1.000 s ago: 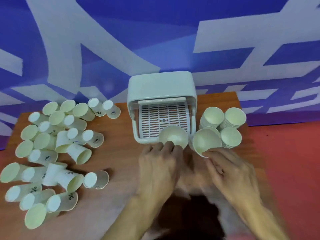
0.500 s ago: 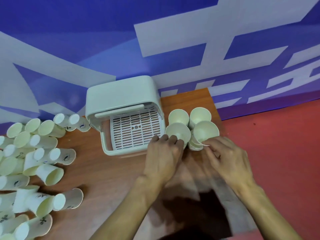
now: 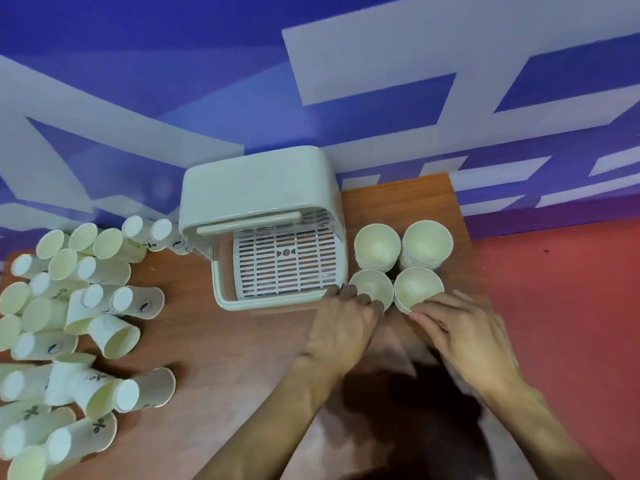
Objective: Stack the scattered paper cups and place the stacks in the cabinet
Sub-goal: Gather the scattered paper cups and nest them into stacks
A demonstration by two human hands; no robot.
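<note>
Several stacks of pale paper cups stand upright to the right of the white cabinet (image 3: 259,188), whose lid is raised over a slotted tray (image 3: 284,261). My left hand (image 3: 343,323) grips the front-left stack (image 3: 369,287) just beside the cabinet's front corner. My right hand (image 3: 464,334) holds the front-right stack (image 3: 417,285) by its near side. Two more stacks (image 3: 377,242) (image 3: 427,240) stand behind them, untouched. Many loose cups (image 3: 86,306) lie on their sides across the left part of the wooden table.
The wooden table (image 3: 214,348) ends close behind and to the right of the stacks, with red floor (image 3: 561,306) beyond. A blue and white wall (image 3: 311,81) rises right behind the cabinet. A dark shadow lies on the table between my forearms.
The view has swung rightward. My left hand brought its stack from in front of the cabinet opening to the cabinet's right, next to the stack in my right hand.
</note>
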